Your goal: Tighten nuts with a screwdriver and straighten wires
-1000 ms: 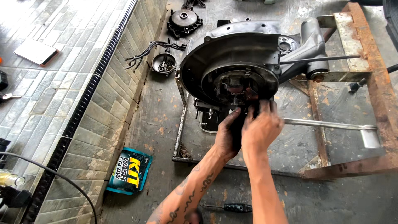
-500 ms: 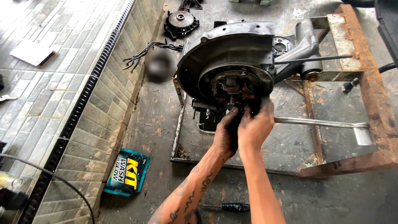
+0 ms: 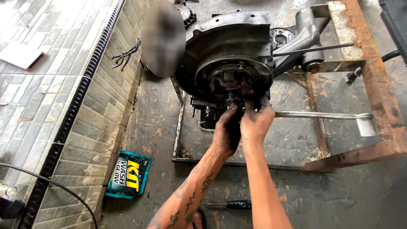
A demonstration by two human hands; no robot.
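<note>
1. Outdoor workshop spot: stained concrete floor [image 3: 140, 127], with a sloped grey brick curb [image 3: 85, 140] and a black drain grate [image 3: 72, 114] running along the left.
2. A scooter-type engine block [image 3: 231, 46] sits tipped on a rusty metal frame [image 3: 377, 97], round hub side facing up toward the camera.
3. Both hands are grimy and bunched together at the lower edge of the hub [image 3: 233, 78]. The left hand [image 3: 224, 133] has its fingers curled up against the hub's underside. The right hand [image 3: 256, 121] is just beside it, fingers pinched on some small part at the hub rim; can't tell what it is.
4. A long metal rod [image 3: 322, 115] runs off to the right from just beside the right hand.
5. On the floor near the person: a black-handled screwdriver [image 3: 233, 205] and a teal pouch [image 3: 127, 174] by the curb.
6. A bundle of wires [image 3: 126, 53] lies on the curb further up.
</note>
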